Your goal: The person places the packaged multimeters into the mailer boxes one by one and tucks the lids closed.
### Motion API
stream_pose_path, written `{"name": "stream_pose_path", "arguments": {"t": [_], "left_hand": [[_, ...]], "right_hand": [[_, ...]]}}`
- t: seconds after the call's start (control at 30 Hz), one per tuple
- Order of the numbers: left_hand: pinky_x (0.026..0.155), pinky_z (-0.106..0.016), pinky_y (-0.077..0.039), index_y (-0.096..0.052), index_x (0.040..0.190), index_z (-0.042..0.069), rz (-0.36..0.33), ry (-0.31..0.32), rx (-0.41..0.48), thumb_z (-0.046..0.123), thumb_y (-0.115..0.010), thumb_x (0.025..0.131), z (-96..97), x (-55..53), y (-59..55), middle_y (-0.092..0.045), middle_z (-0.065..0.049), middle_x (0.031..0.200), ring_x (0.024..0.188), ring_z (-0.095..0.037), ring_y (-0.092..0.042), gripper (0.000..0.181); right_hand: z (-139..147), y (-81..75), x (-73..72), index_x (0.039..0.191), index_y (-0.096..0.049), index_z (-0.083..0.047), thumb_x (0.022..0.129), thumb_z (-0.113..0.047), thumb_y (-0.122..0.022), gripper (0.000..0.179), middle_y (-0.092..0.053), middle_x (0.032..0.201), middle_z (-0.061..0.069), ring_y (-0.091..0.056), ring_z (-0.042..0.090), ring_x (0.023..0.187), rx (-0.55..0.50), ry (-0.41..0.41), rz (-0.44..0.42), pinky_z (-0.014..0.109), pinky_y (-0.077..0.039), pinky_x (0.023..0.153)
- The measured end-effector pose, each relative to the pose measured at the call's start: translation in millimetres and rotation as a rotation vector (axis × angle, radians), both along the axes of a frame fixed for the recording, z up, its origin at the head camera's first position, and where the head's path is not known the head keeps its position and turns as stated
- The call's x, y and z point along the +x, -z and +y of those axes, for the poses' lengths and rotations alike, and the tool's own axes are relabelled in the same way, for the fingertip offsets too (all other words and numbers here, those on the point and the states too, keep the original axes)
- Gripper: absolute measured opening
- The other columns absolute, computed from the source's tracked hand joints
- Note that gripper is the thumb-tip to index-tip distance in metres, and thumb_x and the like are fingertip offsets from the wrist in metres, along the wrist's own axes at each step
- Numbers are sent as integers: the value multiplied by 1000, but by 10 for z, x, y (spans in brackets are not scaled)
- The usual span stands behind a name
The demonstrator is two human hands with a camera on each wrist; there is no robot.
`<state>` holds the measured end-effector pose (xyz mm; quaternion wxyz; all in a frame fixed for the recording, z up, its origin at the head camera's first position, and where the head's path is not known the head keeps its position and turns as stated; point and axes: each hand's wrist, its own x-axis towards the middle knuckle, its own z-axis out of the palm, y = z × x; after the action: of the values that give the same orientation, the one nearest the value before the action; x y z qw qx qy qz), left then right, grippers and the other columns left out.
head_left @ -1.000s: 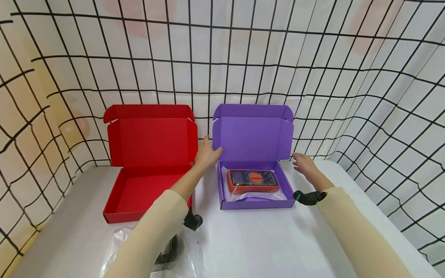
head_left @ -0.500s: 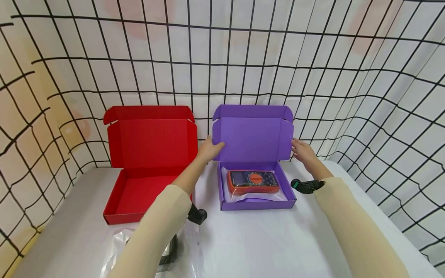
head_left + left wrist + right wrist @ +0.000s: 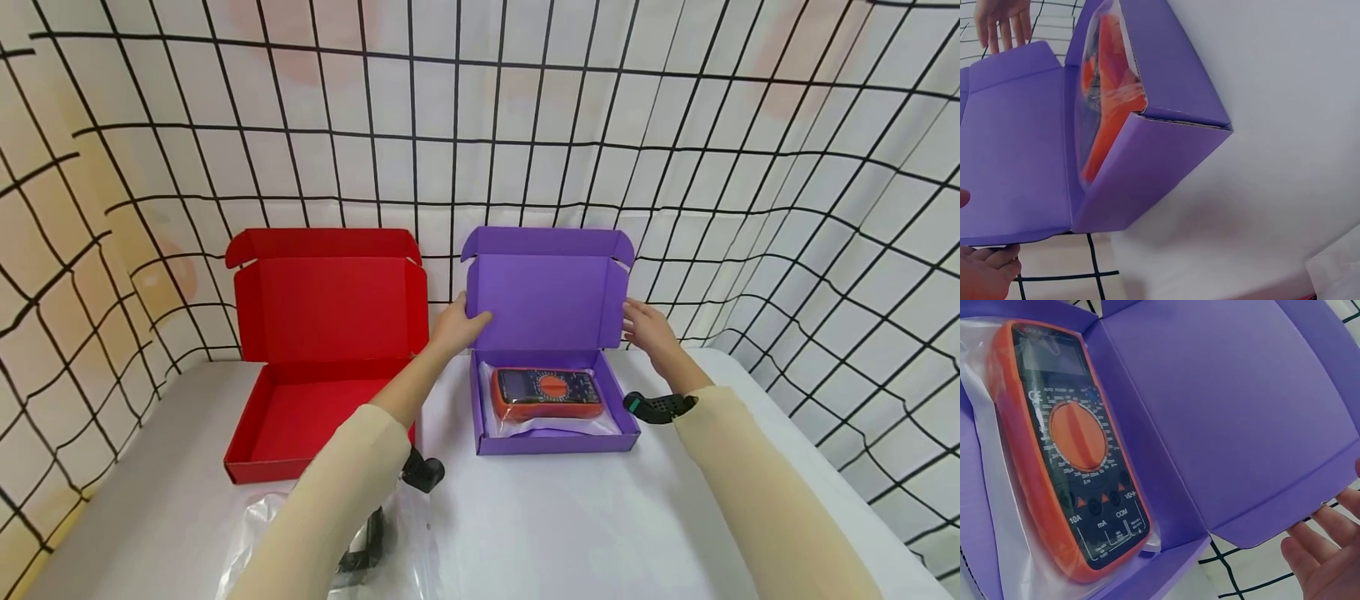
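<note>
Near the back edge of the white table (image 3: 562, 525): purple box (image 3: 555, 443), lid (image 3: 547, 300) upright. Orange multimeter (image 3: 547, 392), clear-wrapped, lies face up inside that box. Left hand (image 3: 453, 327) at lid's left flap: thumb spread wide from fingers, thumb on the inner side, fingers outside. Right hand (image 3: 651, 327) at lid's right flap: fingers loosely extended, slightly parted, tips by the outer edge; firmness of contact cannot be told. Toward table's back left corner, red box (image 3: 315, 417), lid also up. Nearer the person, clear bag (image 3: 416, 542) with dark item, partly behind left sleeve (image 3: 345, 483). Black wire grid (image 3: 480, 203) behind both boxes.
</note>
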<state>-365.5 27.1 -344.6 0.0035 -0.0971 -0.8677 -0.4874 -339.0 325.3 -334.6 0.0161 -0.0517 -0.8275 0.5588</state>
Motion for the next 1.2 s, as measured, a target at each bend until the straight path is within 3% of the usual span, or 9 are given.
{"name": "stream_pose_path", "arguments": {"t": [0.2,0.43,0.7,0.83,1.03,1.2], "left_hand": [[96,-44,-43,-33,141,4,27,38,0,25,-51,88,6,33,42,-50,-19,132,116,-33,-52,60],[98,-46,-41,-28,144,6,58,91,-60,26,-51,88,-2,80,92,-47,-19,135,120,-33,-49,64],[98,-44,-41,-24,146,6,79,91,-104,27,-52,88,-1,131,129,-48,-19,134,120,-31,-50,67],[97,-44,-42,-27,145,8,94,89,-69,30,-51,89,-10,152,146,-50,-19,132,119,-31,-51,65],[105,-45,-33,-28,146,16,42,70,37,50,-31,97,-32,150,200,-42,-10,141,129,-28,-40,60],[107,-44,-30,-41,139,7,28,43,110,54,-17,97,-57,146,226,-46,-10,138,129,-28,-39,67]], "right_hand": [[2,45,12,146,-14,2,101,-30,-26,56,-24,147,25,-32,37,132,-17,3,-2,43,-29,108],[9,100,56,146,-15,0,102,-32,-24,56,-24,148,22,-31,36,132,-64,-7,14,44,-28,108],[28,135,118,147,-14,-1,102,-36,-23,57,-24,149,20,-31,36,133,-93,-27,33,45,-27,108],[45,149,142,147,-14,-1,101,-39,-22,60,-23,149,21,-29,36,133,-85,-41,38,45,-24,110],[56,169,160,147,-16,-3,100,-42,-21,61,-26,148,19,-38,26,129,-80,-31,34,39,-28,109],[59,180,182,146,-17,-2,101,-39,-22,59,-25,148,20,-48,8,117,-120,-27,37,40,-24,110]]}}
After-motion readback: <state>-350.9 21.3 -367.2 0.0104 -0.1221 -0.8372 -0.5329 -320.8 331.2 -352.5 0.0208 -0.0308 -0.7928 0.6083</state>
